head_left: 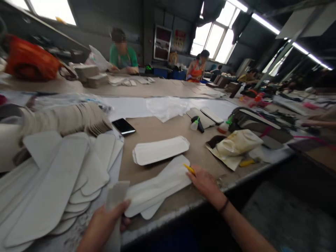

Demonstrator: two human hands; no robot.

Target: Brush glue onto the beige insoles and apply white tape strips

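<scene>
My left hand (110,217) is closed around a thin, translucent greyish strip (118,190) at the table's front edge. Between my fingers on the right, a slim yellow pen-like tool (189,169) sticks out; its exact kind is unclear. That right hand (206,182) rests at the right end of several long white rounded panels (157,185), which overlap at a slant. My left fingertips are close by their left end. Just beyond lies a neat stack of similar white panels (161,150). To the left spreads a large pile of longer white panels (52,189).
A row of curved pieces (65,119) stands behind the pile, beside a black phone (124,126). Small bottles (195,124), a stained cream bundle (238,142) and a yellow-handled item (247,162) lie to the right. People (123,56) work at the far table (157,89).
</scene>
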